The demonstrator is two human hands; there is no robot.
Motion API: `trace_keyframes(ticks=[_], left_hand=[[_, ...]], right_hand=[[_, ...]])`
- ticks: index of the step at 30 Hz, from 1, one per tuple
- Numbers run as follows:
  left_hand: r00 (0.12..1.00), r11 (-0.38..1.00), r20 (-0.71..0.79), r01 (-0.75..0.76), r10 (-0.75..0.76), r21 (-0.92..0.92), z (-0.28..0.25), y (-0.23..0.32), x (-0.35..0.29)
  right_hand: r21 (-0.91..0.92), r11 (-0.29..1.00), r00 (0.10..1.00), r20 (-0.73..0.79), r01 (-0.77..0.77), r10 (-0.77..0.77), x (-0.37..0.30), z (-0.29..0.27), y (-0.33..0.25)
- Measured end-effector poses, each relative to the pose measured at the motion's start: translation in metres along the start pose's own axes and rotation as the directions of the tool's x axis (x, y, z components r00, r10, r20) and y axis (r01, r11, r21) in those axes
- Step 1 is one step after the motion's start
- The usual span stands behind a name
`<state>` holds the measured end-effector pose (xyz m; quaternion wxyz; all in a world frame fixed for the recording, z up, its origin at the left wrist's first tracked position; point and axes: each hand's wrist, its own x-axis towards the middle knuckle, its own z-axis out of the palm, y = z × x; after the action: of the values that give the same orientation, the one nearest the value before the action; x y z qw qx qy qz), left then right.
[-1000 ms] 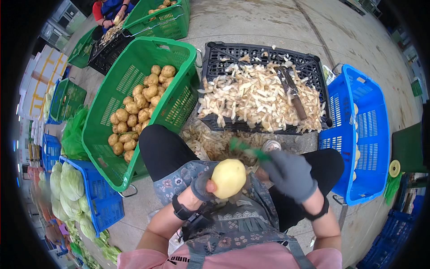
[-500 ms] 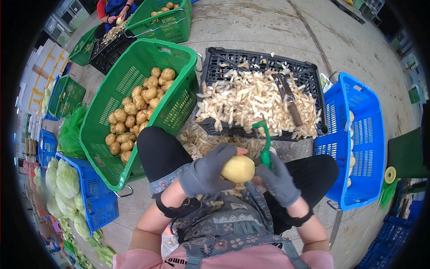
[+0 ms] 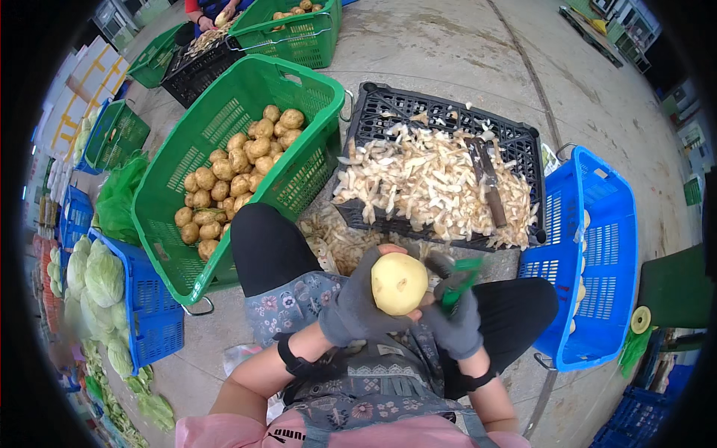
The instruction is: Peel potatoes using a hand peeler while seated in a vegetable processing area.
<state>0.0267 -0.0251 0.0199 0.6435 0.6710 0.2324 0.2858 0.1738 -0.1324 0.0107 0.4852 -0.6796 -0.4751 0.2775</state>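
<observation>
Pale yellow and almost bare, the potato (image 3: 399, 283) sits over the lap, left hand (image 3: 358, 302) clamped round it, right hand (image 3: 457, 322) closed on a green peeler (image 3: 457, 278) at its right side. Peeling looks nearly done on this one. Plenty left: the green basket (image 3: 187, 160) far left holds many unpeeled potatoes (image 3: 235, 175). Peelings (image 3: 429, 179) heap the black crate (image 3: 448, 123); blue basket (image 3: 597, 246) right, concrete floor (image 3: 463, 52), cabbages (image 3: 93, 276) near left

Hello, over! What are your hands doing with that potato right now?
Left hand gloved, grip shut on peeled potato. Right hand gloved, grip shut on green peeler beside it. Nothing between hands; black peel crate ahead.
</observation>
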Motion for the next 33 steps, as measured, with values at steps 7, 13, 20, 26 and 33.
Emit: trace_keyframes(ticks=[7, 13, 20, 26, 33], left_hand=[[0.957, 0.996, 0.284, 0.071, -0.052, -0.058, -0.019, -0.002, 0.006], [0.799, 0.94, 0.599, 0.243, -0.054, -0.239, -0.023, -0.007, 0.008], [0.814, 0.904, 0.58, 0.271, -0.032, -0.331, -0.02, 0.0, 0.009], [0.779, 0.925, 0.613, 0.32, -0.132, -0.206, -0.03, -0.004, 0.012], [0.753, 0.691, 0.613, 0.576, -0.239, -0.437, -0.026, -0.008, 0.014]], right_hand=[[-0.446, 0.716, 0.839, 0.367, 0.538, -0.402, 0.028, -0.044, -0.022], [-0.246, 0.789, 0.748, 0.557, 0.563, -0.361, 0.04, -0.051, -0.032], [-0.597, 0.697, 0.884, 0.453, 0.398, -0.116, 0.051, -0.057, -0.013], [-0.28, 0.869, 0.789, 0.587, 0.407, -0.18, 0.033, -0.052, -0.046], [-0.618, 0.685, 0.912, 0.368, 0.386, -0.182, 0.043, -0.044, -0.028]])
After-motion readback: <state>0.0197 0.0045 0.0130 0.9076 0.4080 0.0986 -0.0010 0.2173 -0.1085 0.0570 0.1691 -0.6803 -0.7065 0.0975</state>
